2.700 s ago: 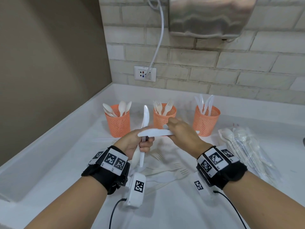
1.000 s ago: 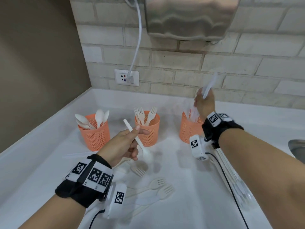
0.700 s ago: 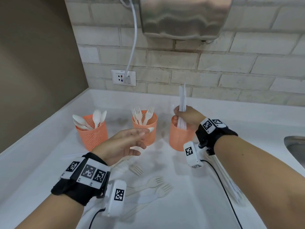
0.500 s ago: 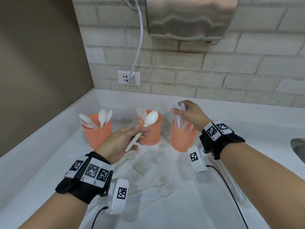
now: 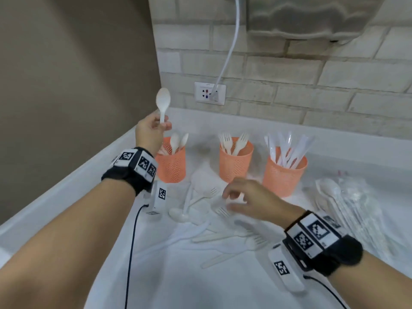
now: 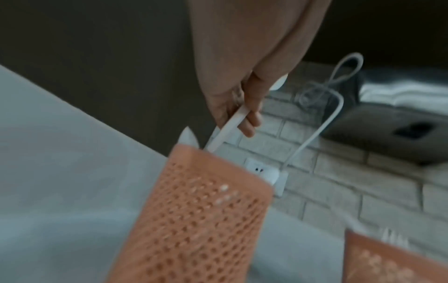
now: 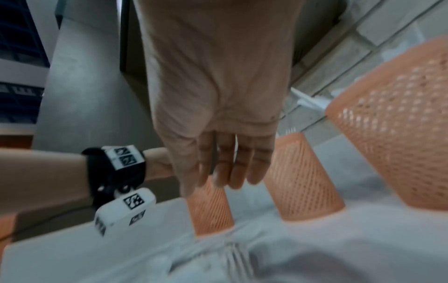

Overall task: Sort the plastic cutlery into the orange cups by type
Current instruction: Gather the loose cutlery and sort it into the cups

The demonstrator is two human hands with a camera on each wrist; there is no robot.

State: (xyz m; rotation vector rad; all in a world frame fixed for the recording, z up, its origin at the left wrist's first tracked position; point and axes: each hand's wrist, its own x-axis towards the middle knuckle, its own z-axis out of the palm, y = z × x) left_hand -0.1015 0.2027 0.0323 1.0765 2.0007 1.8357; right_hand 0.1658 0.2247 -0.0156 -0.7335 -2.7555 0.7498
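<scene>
My left hand [image 5: 153, 128] pinches a white plastic spoon [image 5: 163, 101] by its handle, bowl up, directly above the left orange cup [image 5: 171, 166], which holds other spoons. In the left wrist view the spoon handle [image 6: 230, 128] points down at that cup's rim [image 6: 218, 164]. The middle cup [image 5: 235, 162] holds forks and the right cup [image 5: 284, 175] holds knives. My right hand [image 5: 247, 200] hovers open and empty over loose forks, spoons and knives [image 5: 214, 233] lying on the white counter; in the right wrist view its fingers [image 7: 230, 166] hang straight.
A pile of wrapped cutlery [image 5: 347, 206] lies at the right of the counter [image 5: 200, 286]. A brown wall [image 5: 66, 85] stands at the left, a brick wall with a socket [image 5: 209, 93], cable and steel hand dryer [image 5: 312, 16] behind the cups.
My right hand let go of the knives in the right cup and came back down over the loose pile. My left hand lifted the spoon leftward, above the left cup.
</scene>
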